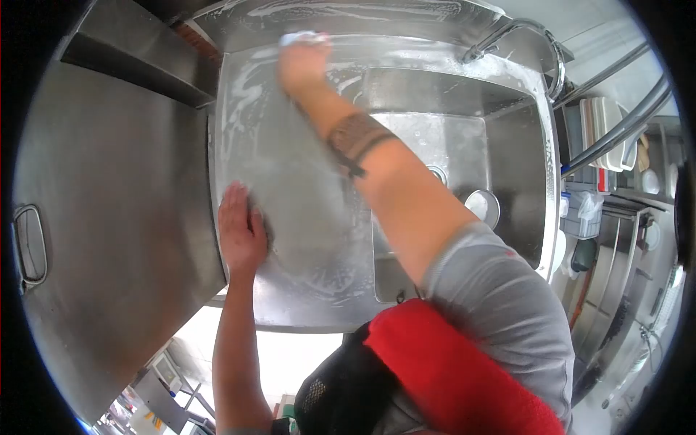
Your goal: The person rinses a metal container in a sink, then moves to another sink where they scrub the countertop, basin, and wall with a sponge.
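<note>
My right hand [303, 67] is stretched to the far side of the steel drainboard [304, 174], closed on a white cloth [303, 38]. The cloth is blurred and presses near the raised back edge. Streaks of white suds cover the metal around it. On the left side of the drainboard, my left hand [243, 230] lies flat with its fingers stretched out, holding nothing. Right of the drainboard is the sink basin [518, 159], partly hidden by my right arm. A small round metal dish [491, 209] sits inside the basin.
A curved faucet [533, 27] rises at the far right corner of the sink. To the left stands a large steel surface [123, 203] with a handle [30, 243]. Shelves on the right hold white boards [612, 134] and a grey crate [583, 216]. A red cloth [457, 362] hangs over my body.
</note>
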`<state>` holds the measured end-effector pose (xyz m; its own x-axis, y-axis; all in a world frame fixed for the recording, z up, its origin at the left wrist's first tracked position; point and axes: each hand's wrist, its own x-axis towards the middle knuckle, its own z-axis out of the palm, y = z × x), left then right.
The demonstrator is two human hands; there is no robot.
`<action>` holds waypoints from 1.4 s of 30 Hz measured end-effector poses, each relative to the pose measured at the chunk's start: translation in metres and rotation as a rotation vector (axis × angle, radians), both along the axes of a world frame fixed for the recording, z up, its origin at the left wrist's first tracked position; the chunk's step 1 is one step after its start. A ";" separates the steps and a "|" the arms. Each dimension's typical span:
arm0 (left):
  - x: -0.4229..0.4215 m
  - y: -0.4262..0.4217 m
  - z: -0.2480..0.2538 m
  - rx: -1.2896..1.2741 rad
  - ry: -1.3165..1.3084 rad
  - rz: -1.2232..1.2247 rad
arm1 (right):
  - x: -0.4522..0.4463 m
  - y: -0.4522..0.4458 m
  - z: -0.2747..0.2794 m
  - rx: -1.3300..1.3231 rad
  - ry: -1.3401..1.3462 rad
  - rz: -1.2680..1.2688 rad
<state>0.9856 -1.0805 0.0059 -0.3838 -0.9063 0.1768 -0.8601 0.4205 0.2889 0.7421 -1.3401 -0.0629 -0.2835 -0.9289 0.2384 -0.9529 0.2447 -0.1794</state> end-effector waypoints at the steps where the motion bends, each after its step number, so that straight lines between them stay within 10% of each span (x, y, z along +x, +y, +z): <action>1: 0.000 0.000 0.000 0.003 0.019 0.001 | 0.022 -0.013 0.005 0.037 -0.045 0.007; 9: -0.001 0.004 -0.003 -0.038 -0.003 0.002 | 0.073 0.012 0.012 0.009 -0.162 0.540; 15: 0.007 0.009 -0.021 -0.025 0.032 -0.034 | 0.067 0.194 0.019 -0.004 -0.116 0.869; 26: -0.001 0.012 -0.023 0.048 -0.061 -0.013 | -0.229 0.156 -0.020 -0.237 0.181 0.333; 35: -0.011 0.010 -0.019 0.018 -0.114 -0.016 | -0.438 0.243 -0.021 -0.251 0.186 -0.588; 42: -0.008 0.005 -0.028 0.003 -0.147 -0.105 | -0.427 0.196 -0.011 -0.159 -0.098 -0.081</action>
